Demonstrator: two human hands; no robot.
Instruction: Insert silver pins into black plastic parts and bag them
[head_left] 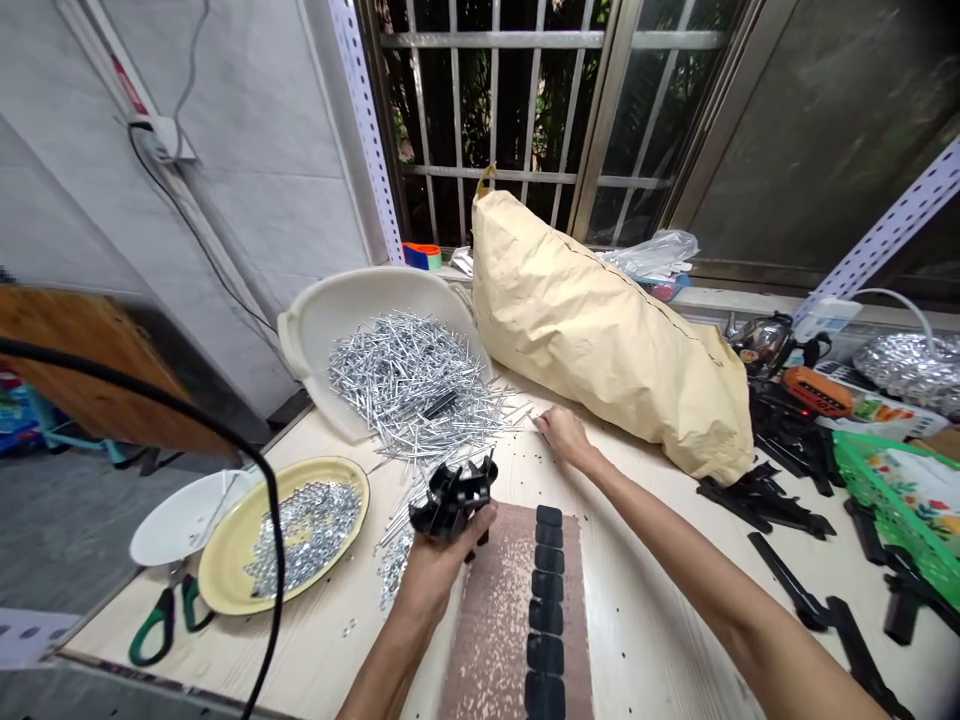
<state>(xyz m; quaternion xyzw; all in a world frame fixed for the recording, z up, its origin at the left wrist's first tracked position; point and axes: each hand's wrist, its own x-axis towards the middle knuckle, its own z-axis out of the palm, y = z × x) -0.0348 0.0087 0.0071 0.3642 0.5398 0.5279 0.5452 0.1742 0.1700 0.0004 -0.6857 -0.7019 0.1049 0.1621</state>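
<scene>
My left hand (435, 565) is closed round a bunch of black plastic parts (452, 497), held upright above the table. My right hand (562, 435) reaches forward, its fingers pinched together at the edge of a heap of silver metal pins (409, 385); what they pinch is too small to see. The pins spill out of a tipped white basin (337, 310) onto the table. A brown board (495, 620) lies in front of me with a row of black pieces (546, 610) on it.
A yellow plate (232, 555) of small silver bits sits left, beside a white plate (176, 520) and green-handled scissors (161, 620). A tan sack (600, 330) lies behind. Black plastic parts (780, 500) and a green basket (900, 500) lie right. A black cable (270, 540) crosses left.
</scene>
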